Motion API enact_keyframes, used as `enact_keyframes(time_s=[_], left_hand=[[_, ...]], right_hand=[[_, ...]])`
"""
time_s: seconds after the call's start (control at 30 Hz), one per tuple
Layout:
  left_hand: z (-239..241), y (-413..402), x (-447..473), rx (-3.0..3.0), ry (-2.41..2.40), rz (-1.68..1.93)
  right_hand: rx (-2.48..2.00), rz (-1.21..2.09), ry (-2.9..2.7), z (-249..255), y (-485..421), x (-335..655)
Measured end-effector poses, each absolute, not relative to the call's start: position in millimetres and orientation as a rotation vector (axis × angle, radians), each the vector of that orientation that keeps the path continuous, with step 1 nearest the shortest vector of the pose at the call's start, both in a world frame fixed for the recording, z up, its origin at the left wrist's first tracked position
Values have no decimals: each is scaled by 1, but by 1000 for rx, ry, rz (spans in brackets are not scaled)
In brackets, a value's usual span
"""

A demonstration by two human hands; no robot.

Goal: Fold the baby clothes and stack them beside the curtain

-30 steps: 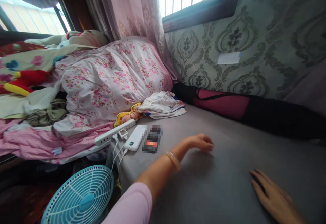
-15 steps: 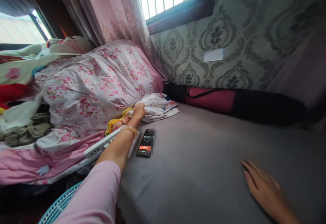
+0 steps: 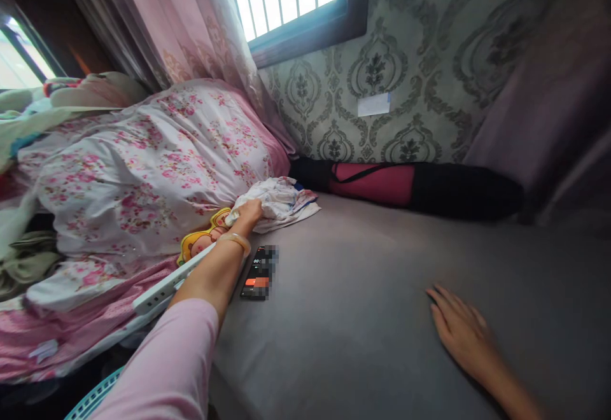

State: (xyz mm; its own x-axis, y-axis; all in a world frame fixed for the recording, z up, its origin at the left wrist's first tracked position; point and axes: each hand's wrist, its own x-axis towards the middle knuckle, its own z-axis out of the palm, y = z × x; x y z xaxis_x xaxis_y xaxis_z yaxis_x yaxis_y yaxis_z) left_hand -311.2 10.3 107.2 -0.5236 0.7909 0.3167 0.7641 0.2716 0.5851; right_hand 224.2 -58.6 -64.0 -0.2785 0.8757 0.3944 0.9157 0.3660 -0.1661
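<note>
My left hand reaches far forward and is closed on the near edge of a crumpled white printed cloth lying against the floral bedding. A bangle sits on that wrist and a pink sleeve covers the arm. My right hand lies flat on the grey mattress, fingers spread, holding nothing. A black phone with a lit screen lies just right of my left forearm.
A big floral duvet bundle fills the left. A white power strip and a cartoon-print item lie under my forearm. A red and black roll runs along the wallpapered wall. A blue fan stands below left.
My left hand left the mattress, reached forward to the crumpled cloth and closed on it. The view swung right. My right hand stayed flat on the mattress.
</note>
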Motion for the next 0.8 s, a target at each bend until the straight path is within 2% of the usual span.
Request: enact_keyframes(time_s=[0.47, 0.63, 0.8], left_hand=[[177, 46, -175, 1275, 1492, 1614], [183, 32, -115, 1065, 1099, 1632], [172, 10, -55, 919, 807, 1542]], right_hand=[[-1486, -157, -2204, -67, -62, 224], [-1509, -58, -2175, -59, -66, 223], [-1395, 206, -2104, -40, -75, 220]])
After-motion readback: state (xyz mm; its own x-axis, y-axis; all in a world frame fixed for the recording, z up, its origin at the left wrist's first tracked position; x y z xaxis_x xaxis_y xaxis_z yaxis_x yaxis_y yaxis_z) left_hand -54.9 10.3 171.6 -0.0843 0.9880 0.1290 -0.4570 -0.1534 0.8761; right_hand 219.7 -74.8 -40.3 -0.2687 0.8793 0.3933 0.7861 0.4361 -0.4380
